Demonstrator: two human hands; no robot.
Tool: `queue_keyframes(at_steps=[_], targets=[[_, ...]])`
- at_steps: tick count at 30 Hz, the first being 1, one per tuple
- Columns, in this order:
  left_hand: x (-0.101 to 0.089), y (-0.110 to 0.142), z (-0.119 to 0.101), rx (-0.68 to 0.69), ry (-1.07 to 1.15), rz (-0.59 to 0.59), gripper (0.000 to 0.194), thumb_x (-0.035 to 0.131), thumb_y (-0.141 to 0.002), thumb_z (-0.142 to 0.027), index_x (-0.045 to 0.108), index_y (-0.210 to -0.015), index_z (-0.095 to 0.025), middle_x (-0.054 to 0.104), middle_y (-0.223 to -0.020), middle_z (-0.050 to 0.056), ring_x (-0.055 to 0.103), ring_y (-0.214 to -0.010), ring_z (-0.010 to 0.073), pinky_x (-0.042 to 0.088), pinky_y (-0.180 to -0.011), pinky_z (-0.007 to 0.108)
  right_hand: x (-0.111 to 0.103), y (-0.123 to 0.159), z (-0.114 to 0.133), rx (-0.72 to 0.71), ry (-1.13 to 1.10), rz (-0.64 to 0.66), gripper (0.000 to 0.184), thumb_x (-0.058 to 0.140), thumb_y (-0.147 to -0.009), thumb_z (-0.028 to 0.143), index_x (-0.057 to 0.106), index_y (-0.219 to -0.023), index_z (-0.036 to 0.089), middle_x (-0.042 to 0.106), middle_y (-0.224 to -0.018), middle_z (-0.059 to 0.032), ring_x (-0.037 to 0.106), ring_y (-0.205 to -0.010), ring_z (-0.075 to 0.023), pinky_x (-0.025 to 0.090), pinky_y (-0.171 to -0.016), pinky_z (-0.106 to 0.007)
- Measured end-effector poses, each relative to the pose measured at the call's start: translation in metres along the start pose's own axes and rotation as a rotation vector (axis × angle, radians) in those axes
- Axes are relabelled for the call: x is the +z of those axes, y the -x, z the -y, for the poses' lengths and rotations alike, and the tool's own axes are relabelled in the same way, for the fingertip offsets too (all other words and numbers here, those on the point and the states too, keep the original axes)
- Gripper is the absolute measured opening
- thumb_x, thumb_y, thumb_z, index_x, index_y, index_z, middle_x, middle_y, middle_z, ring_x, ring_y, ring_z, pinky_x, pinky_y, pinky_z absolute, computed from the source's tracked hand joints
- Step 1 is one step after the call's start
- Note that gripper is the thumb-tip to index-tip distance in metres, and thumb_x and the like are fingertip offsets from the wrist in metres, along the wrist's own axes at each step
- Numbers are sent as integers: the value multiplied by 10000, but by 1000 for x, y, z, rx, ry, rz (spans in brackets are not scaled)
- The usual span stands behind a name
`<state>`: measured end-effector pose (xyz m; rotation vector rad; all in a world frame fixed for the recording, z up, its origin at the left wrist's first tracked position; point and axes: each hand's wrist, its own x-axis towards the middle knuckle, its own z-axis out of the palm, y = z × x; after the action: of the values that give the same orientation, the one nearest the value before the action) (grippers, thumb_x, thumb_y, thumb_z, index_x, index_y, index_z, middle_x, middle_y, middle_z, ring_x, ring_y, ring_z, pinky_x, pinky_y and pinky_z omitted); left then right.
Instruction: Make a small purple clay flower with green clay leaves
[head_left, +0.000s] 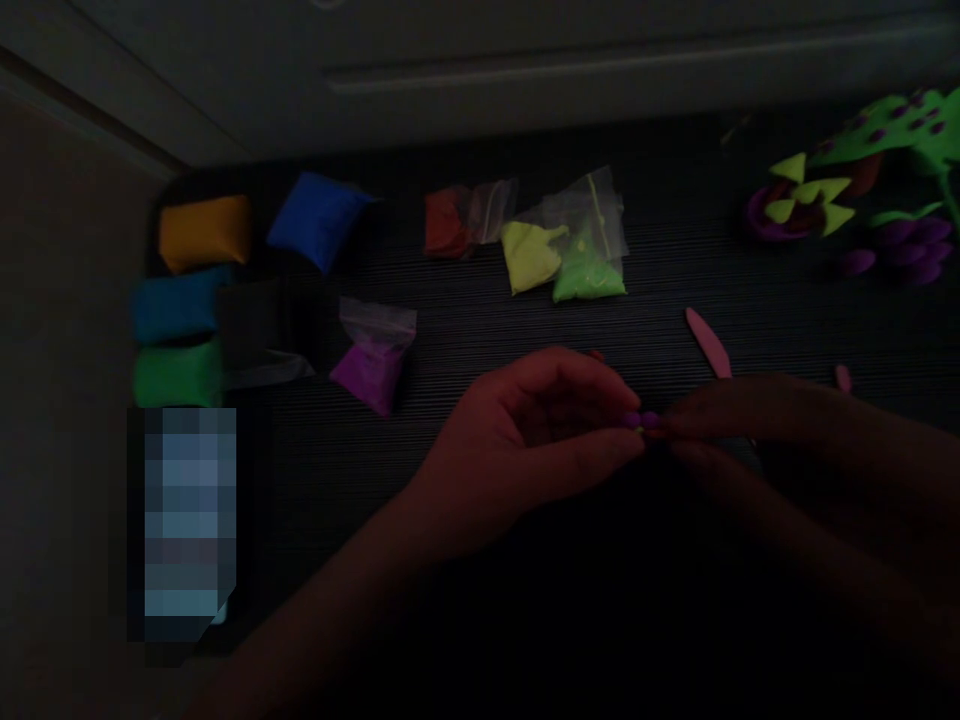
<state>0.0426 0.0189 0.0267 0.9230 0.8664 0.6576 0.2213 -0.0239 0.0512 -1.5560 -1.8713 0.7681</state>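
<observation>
My left hand (517, 450) is curled, with its thumb and fingertips pinching a small purple clay piece (642, 418). Specks of green and reddish clay show along the lower side of this piece. From the right, my right hand (739, 415) closes its fingertips on the same piece at its reddish end. Most of the piece is covered by the fingers, and the dim light hides its full shape. Just past my right hand lies a pink modelling knife (709, 342), partly hidden by that hand. A small reddish bit (595, 356) shows behind my left fingers.
Opened clay bags lie beyond my hands: purple (373, 370), red (448, 222), yellow (531, 256) and green (589, 270). Several clay packs, including orange (205, 233) and blue (321, 220), sit left, above a blurred-out bright rectangle (190, 510). Clay figures, including purple grapes (911, 245), stand far right.
</observation>
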Motion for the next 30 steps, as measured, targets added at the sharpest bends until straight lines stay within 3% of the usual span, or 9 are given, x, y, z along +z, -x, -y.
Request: queue_keyframes(at_steps=[4,12,18,30], targets=[[0,0,0,16,-33,12,161,679,-655,-170,605,-798,-185,635,-777,-12,620,-707,106,511,-649,203,-2,0,0,-50,26,47,164,565,-750,217,567,-906,269,649,-848,79,595,-723,-61,475,-688,-133],[1,0,-2,28,-58,12,161,671,-656,-141,605,-797,-181,633,-766,-10,617,-709,105,505,-644,196,-1,1,0,-35,32,55,144,565,-757,236,566,-894,280,631,-805,92,550,-603,-55,472,-683,-145],[1,0,-3,51,-90,15,171,678,-644,-137,609,-793,-185,628,-760,-17,616,-702,103,506,-639,194,3,3,0,-35,56,64,155,548,-772,252,555,-920,295,635,-841,69,575,-652,-102,490,-689,-214],[1,-1,-3,69,-78,-21,163,672,-650,-145,604,-793,-184,625,-754,-13,606,-686,104,492,-634,203,4,3,1,-62,100,62,150,531,-784,249,561,-929,274,656,-867,58,619,-745,-112,496,-689,-212]])
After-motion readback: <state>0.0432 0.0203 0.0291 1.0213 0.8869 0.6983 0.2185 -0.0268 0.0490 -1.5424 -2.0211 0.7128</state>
